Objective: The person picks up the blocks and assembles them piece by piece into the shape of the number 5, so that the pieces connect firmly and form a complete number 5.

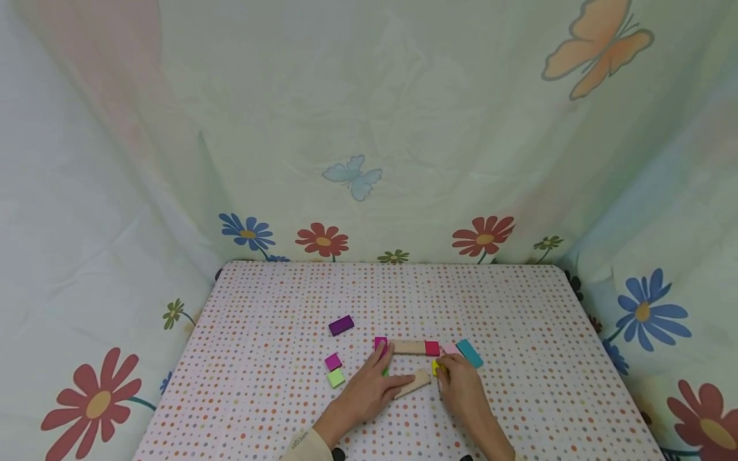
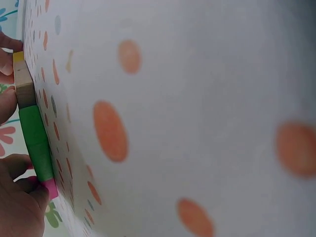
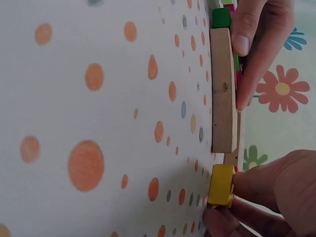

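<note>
My left hand (image 1: 369,387) lies over the left end of a block layout. Its fingers reach a magenta block (image 1: 380,342), and its thumb lies along a slanted wooden plank (image 1: 419,381). Partly hidden under that hand is a green block (image 2: 37,140), in line with the plank in the left wrist view. At the plank's right end, my right hand (image 1: 464,387) pinches a yellow block (image 3: 221,185) between thumb and fingers, close to the tabletop. Behind runs a second plank (image 1: 408,347) with a red block (image 1: 432,348) at its right end.
A pink block (image 1: 450,349) and a slanted teal block (image 1: 469,353) lie beyond the right hand. To the left are a purple block (image 1: 341,325), another magenta block (image 1: 333,362) and a light green block (image 1: 336,378). The dotted tabletop (image 1: 277,397) backs onto a flowered curtain (image 1: 403,128).
</note>
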Demonstrator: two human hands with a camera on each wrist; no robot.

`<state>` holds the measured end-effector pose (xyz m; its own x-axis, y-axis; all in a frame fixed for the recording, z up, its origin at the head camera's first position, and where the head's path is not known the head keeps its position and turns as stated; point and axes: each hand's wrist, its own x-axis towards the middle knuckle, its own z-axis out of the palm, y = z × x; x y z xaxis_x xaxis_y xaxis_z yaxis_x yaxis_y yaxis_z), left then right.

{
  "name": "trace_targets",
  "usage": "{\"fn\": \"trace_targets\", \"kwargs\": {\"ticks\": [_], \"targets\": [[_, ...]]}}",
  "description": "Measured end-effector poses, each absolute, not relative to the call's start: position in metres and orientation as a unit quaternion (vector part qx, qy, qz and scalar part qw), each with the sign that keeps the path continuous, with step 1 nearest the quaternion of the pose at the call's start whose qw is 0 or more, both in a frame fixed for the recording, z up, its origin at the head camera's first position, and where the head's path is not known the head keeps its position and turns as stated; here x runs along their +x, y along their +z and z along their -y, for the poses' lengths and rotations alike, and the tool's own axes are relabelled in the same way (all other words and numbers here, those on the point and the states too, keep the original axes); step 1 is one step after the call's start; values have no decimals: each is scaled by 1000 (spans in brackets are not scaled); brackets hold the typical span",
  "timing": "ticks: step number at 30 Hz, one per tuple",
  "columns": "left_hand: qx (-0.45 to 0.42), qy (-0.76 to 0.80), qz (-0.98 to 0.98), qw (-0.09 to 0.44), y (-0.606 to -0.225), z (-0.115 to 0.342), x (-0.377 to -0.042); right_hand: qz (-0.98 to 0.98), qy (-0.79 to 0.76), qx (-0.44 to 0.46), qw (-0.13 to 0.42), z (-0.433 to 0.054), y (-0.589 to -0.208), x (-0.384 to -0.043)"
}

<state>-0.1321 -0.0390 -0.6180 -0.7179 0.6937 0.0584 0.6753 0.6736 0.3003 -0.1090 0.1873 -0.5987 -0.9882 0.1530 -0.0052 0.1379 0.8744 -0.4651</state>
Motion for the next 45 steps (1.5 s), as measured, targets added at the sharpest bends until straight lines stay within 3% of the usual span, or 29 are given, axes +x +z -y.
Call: {"fn": "trace_targets", "kwargs": {"ticks": [19,35,45], "targets": [[379,155,-912,22,-620,40,-132,969,242,-39,3,-188,-594,-108],[373,171,-910,53,-621,40,-133,967,214,-56,127,-215,-592,-118],[372,171,-911,52,-623,40,-134,970,207,-89,90,-224,-605,-123]]}}
